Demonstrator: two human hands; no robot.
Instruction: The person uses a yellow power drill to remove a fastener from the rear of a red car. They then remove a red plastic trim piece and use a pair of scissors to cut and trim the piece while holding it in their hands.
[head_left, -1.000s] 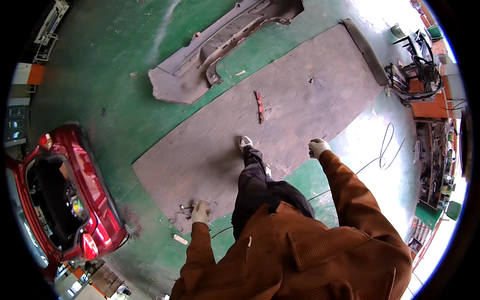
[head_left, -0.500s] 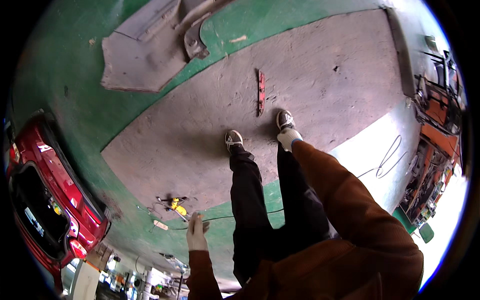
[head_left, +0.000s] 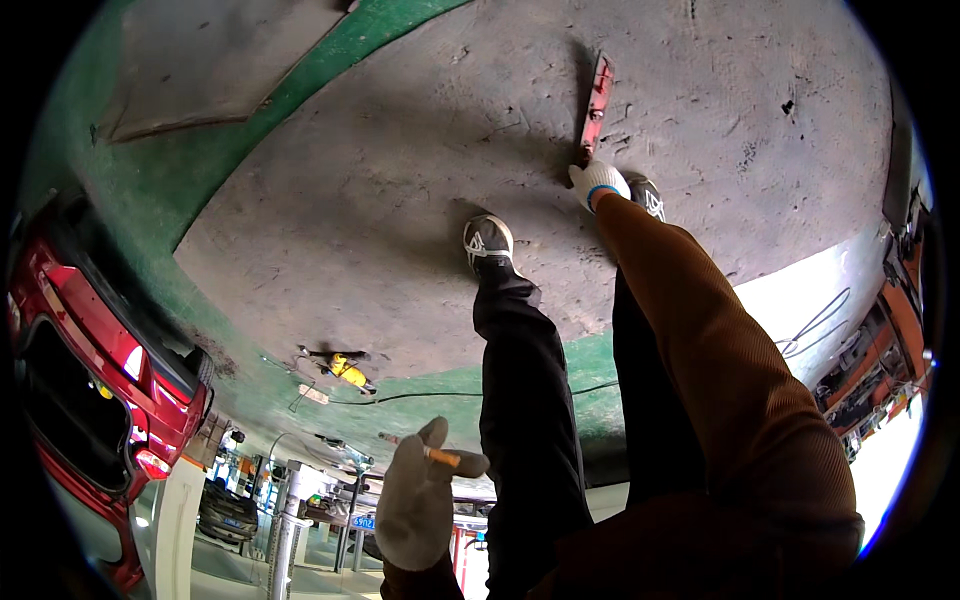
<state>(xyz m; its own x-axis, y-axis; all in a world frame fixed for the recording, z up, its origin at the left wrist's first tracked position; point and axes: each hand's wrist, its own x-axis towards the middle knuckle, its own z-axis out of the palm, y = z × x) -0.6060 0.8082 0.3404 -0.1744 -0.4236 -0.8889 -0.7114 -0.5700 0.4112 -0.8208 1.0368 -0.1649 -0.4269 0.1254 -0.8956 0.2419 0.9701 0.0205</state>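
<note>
In my gloved left hand [head_left: 413, 505], low in the view, a cigarette [head_left: 441, 456] with an orange filter is pinched between the fingers. My right hand [head_left: 597, 184], in a white knit glove with a blue cuff edge, reaches down beside my right shoe [head_left: 649, 197]. Its fingers are closed on the near end of a narrow red metal strip [head_left: 597, 103] with worn paint and small fittings. The strip points away from me over the grey mat [head_left: 400, 170], a dark shadow beside it. The fingertips at the strip are partly hidden by the glove.
A large grey panel [head_left: 215, 60] lies on the green floor at the far left. A yellow power tool [head_left: 349, 372] with a cable rests by the mat's near edge. A red car body [head_left: 100, 350] stands left; cluttered shelving [head_left: 870, 350] and a looped cable are at right.
I have bent lower. My right hand has moved from beside my shoe to the red strip and taken hold of its near end. My left hand has come closer into view, showing the cigarette.
</note>
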